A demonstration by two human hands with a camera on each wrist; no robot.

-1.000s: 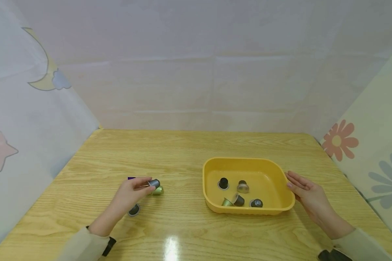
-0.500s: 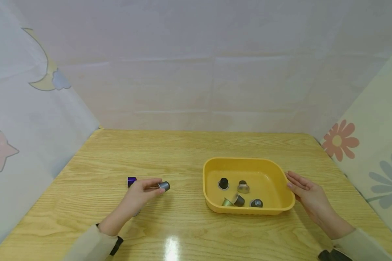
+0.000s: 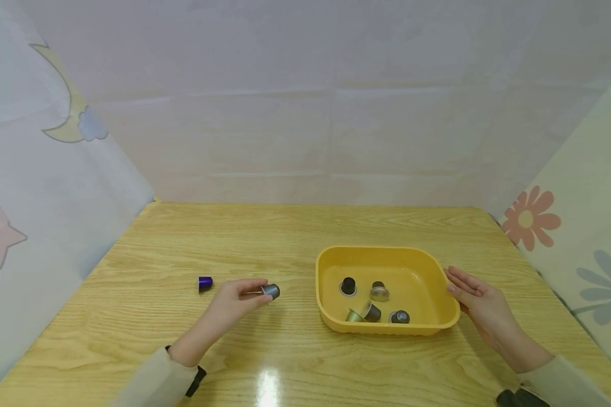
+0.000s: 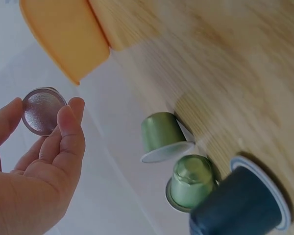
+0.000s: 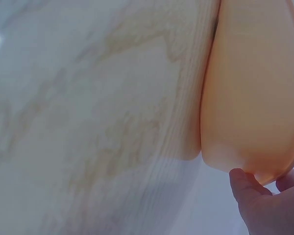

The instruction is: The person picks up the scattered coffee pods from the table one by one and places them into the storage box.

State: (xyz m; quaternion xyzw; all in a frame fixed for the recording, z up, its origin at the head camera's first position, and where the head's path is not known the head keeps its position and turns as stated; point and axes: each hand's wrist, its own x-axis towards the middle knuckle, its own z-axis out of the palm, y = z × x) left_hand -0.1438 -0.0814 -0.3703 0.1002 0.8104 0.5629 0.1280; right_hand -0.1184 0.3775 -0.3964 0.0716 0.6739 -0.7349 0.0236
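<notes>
Left hand [image 3: 232, 301] has shifted towards 3 o'clock, carrying a grey pod [image 3: 271, 291] pinched between thumb and fingers. Gap to the tray [image 3: 417, 294] is narrower now; pod remains outside, clear of the wall, so the carry reads as partway. Purple pod [image 3: 205, 284], covered in part half a second ago, now in full sight at the hand's 10 o'clock.

Right hand [image 3: 481, 302] unchanged: fingers fairly straight, resting against the tray at its 3 o'clock. Inside the tray, five pods [image 3: 348, 284], same as before.

Left wrist view: two green pods [image 4: 161, 133] and a dark pod [image 4: 242, 205] on the surface [image 4: 255, 73], at 4 o'clock from the grip.

Writing: no brand or label legible; one tray pod, at 6 o'clock, perhaps bears a pale mark, too small to read
</notes>
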